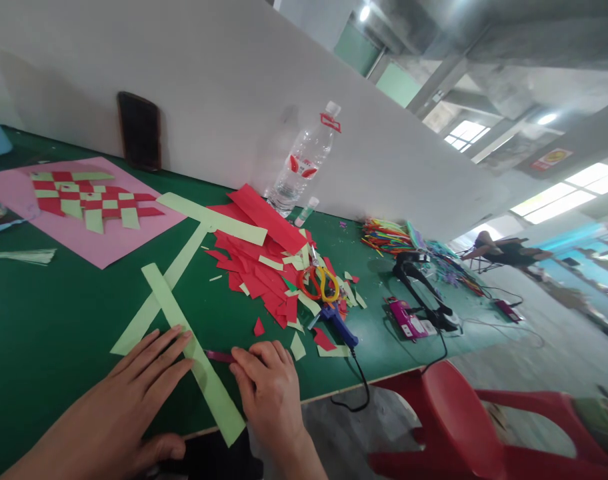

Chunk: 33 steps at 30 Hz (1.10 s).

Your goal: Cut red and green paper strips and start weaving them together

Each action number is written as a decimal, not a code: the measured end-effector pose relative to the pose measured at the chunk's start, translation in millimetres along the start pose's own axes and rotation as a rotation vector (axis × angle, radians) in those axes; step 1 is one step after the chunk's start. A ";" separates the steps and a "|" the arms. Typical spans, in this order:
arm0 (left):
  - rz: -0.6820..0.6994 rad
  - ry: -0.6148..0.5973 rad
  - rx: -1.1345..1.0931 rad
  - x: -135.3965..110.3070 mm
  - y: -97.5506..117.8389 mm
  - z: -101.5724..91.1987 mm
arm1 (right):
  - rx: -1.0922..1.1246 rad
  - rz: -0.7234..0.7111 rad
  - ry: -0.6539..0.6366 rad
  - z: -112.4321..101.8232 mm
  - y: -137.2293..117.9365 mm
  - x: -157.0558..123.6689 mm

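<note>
Left hand [134, 393]: lying flat and open, fingers together and thumb apart, with fingertips resting on the near green strip.
Right hand [271, 377]: closed, pinching a slim purple piece [220, 357] between thumb and forefinger; what it is, I cannot tell from where I stand.
Near green strip [217, 393]: slanting over the green table [204, 300] between the two hands, its lower end reaching the edge; the purple tip sits right beside it.
Crossing strip [139, 327]: pale green too, passing beneath the near one, its top end meeting an upper strip [219, 223].
Scraps: a heap of red paper [254, 280] mixed with pale green bits, scissors [329, 285] with orange and yellow handles lying on it, a blue glue gun [340, 327] just beside.
Pink sheet [104, 253]: off to the left, bearing a red-and-green woven piece [84, 197].
By the wall: a dark phone [140, 131] leaning upright and a clear bottle [304, 163] standing behind the heap.
Far right: a bundle of colourful stems [387, 237] on the tabletop, and a red chair [454, 413] at the table's edge.
</note>
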<state>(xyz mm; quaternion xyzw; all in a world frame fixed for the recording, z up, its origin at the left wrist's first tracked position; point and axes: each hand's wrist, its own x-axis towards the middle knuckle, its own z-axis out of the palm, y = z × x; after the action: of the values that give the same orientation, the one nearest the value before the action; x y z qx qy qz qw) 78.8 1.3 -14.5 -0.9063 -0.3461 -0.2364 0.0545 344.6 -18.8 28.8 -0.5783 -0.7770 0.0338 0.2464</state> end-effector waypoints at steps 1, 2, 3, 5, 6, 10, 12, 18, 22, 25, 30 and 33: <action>-0.006 -0.004 -0.010 -0.5 0.0 0.4 | -0.005 -0.001 -0.001 0.1 -1.5 -0.3; -0.009 -0.012 -0.018 -0.8 0.0 0.5 | -0.008 -0.002 0.001 0.6 -2.6 -0.5; -0.007 -0.015 -0.020 -1.0 0.0 0.5 | -0.010 -0.001 0.004 1.2 -3.0 -0.5; 0.002 -0.017 0.001 -1.0 0.3 -0.2 | -0.004 0.004 0.014 2.8 -2.0 -0.2; 0.006 -0.016 0.016 -0.8 0.5 -0.7 | 0.003 0.008 0.014 3.5 -1.1 0.0; -0.002 -0.016 0.009 -0.5 1.5 -1.7 | 0.011 0.012 0.010 5.2 0.0 2.2; -0.015 -0.011 -0.020 -0.7 1.8 -1.3 | -0.002 0.005 0.006 6.1 -1.9 3.9; 0.008 -0.008 0.012 2.1 0.9 -2.1 | -0.010 -0.005 0.012 9.9 -2.0 9.4; -0.023 -0.031 -0.026 1.2 1.0 -3.1 | 0.004 -0.016 0.019 9.5 -0.3 10.9; -0.049 -0.060 -0.089 -3.3 1.1 -1.9 | -0.001 -0.013 -0.017 6.6 -2.2 9.7; -0.071 -0.106 -0.117 -8.6 2.6 -1.6 | 0.019 0.007 -0.022 -0.6 -4.0 4.3; -0.084 -0.110 -0.095 -7.2 3.0 -2.9 | 0.028 0.013 -0.015 -3.2 -4.2 1.1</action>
<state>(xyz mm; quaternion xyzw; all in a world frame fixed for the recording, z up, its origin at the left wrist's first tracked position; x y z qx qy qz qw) 75.0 -6.0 -15.2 -0.9041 -0.3747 -0.2046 -0.0177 342.0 -19.9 33.4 -0.5797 -0.7744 0.0508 0.2485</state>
